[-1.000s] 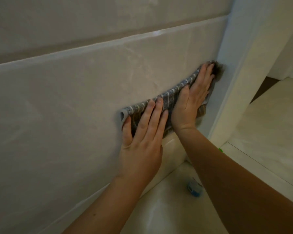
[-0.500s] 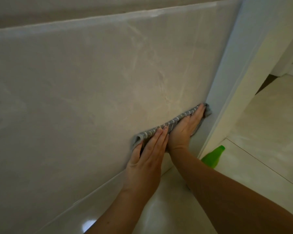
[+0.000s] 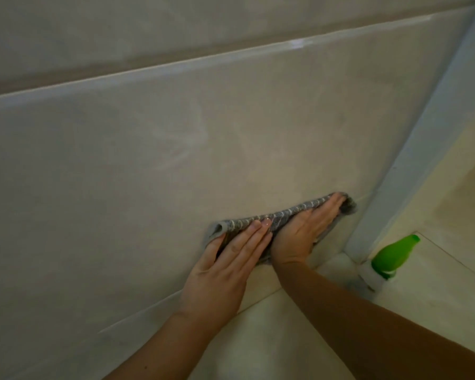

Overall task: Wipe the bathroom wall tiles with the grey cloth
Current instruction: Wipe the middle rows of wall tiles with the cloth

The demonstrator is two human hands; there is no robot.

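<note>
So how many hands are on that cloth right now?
2. The left hand presses flat on the grey cloth's left end; the right hand presses flat on its right end, by the door frame. Both hold it against the wall tile. None hidden.

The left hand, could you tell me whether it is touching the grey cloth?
Touching. The head view shows the left hand flat on the grey cloth, straight fingers pressing it to the wall tile.

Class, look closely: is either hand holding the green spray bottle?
No: the left hand and right hand both press flat on the grey cloth, while the green spray bottle sits on the floor.
</note>
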